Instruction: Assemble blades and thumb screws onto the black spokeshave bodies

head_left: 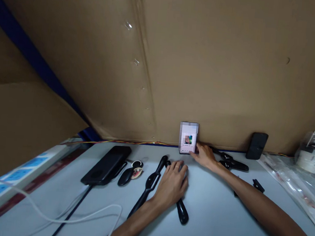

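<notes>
My left hand lies palm down on a pair of black pliers in the middle of the grey table, fingers curled loosely over the handles. My right hand reaches to the back of the table, fingertips touching the lower edge of a lit phone that stands propped against the cardboard wall. Its fingers are stretched out. A second black tool lies just right of that hand.
A black power bank with a cable, a black key fob and a small round trinket lie at left. A dark phone leans on the wall at right. Plastic bags fill the right edge; a power strip runs along the left.
</notes>
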Motion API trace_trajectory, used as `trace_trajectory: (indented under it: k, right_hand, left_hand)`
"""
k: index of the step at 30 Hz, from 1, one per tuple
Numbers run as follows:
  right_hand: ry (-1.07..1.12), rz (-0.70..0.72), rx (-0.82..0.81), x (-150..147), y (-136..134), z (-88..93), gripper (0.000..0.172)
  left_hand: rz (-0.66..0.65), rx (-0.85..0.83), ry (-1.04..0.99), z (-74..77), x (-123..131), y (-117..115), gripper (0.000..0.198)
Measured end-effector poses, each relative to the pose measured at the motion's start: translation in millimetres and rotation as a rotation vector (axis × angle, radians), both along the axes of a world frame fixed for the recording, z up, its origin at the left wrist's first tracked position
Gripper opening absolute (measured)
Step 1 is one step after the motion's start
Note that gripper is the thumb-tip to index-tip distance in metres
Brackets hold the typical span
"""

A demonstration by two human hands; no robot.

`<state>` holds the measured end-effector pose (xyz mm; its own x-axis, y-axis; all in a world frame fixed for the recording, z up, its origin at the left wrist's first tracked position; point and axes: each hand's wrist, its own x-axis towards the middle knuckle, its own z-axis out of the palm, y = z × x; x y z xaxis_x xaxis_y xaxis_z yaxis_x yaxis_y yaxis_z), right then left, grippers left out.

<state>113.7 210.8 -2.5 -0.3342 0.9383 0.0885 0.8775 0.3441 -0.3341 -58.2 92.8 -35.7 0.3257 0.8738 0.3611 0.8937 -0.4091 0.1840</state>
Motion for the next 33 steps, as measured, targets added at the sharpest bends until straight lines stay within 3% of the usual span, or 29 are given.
trace_trajectory:
  k: [33]
  right_hand:
    - [0.01,-0.001,-0.012,-0.1,-0.5,0.5,0.036]
  left_hand:
    - [-0.013,-0.002,-0.035,-1.4,-1.2,0.4,0.027]
